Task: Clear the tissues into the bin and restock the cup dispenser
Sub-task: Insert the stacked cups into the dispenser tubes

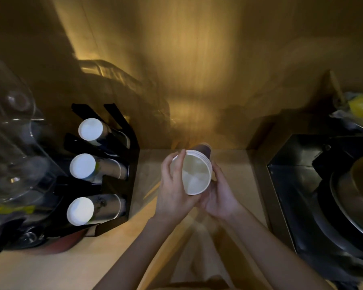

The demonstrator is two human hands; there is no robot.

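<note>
A stack of white paper cups (197,172) lies nearly level above the counter, its open mouth turned toward me. My left hand (174,185) grips the rim side of the stack, and my right hand (220,195) cradles it from below and the right. To the left stands a black cup dispenser (122,164) with three slanted rows of cups; their white ends (90,129) (82,165) (80,210) point toward me. No tissues show in this view.
A wooden counter (96,248) runs under my arms, with a wooden wall behind. Clear plastic containers (15,155) crowd the far left. A black metal bin or sink with round dark lids (323,195) fills the right. Something yellow (362,105) sits at the upper right.
</note>
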